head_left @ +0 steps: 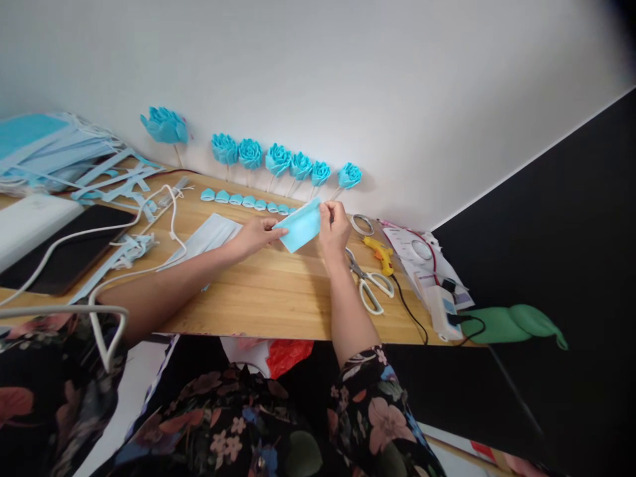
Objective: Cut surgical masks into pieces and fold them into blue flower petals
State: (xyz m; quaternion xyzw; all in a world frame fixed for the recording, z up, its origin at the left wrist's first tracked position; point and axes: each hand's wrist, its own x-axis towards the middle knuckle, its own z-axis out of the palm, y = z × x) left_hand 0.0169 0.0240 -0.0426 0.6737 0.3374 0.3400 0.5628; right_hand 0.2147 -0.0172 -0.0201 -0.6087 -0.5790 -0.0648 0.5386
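A light blue piece of mask fabric is held just above the wooden table between both hands. My left hand pinches its left end, fingers closed on the edge. My right hand grips its upper right corner with closed fingers. A stack of white face masks lies on the table just left of my left hand. White-handled scissors rest on the table to the right of my right wrist.
Several blue fabric roses on sticks lean on the wall, with a row of small blue folded petals below. A yellow glue gun, tape ring, power strip, dark tablet and mask scraps surround the work spot.
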